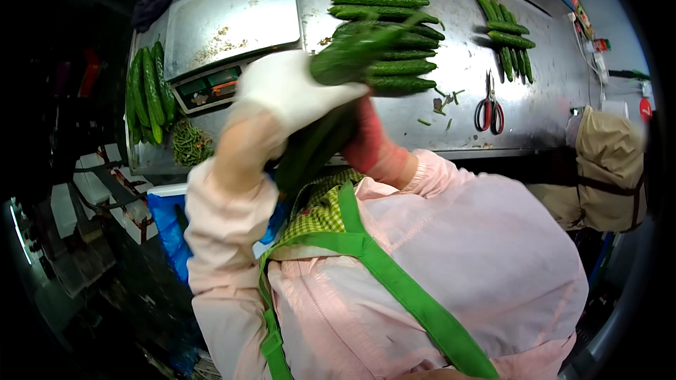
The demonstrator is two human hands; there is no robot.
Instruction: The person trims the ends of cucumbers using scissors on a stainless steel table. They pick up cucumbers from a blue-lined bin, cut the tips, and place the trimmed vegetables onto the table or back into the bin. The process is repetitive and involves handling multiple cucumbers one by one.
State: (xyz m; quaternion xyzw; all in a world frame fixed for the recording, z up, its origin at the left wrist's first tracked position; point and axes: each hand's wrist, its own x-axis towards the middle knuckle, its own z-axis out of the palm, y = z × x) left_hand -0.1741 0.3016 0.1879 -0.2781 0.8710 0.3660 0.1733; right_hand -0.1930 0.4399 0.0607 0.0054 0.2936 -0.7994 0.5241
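My left hand [293, 89], in a white glove, is closed around a bundle of cucumbers [348, 58]. The bundle is blurred; its upper ends stick up past the glove and its lower ends reach down toward my apron. Against the lower right side of the bundle lies my right hand [369, 140], in a red glove. Its fingers are mostly hidden behind the cucumbers and the white glove. Just beyond my hands, a row of cucumbers [377, 0] lies side by side on the metal table [465, 26], partly covered by the bundle.
A platform scale [237, 10] stands at the left, with more cucumbers [150, 87] and a heap of green trimmings [191, 142] near it. Red-handled scissors [490, 108] lie right of the row. Farther right are stacked cucumbers [511, 39]. Below the table's left edge hangs blue plastic [166, 227].
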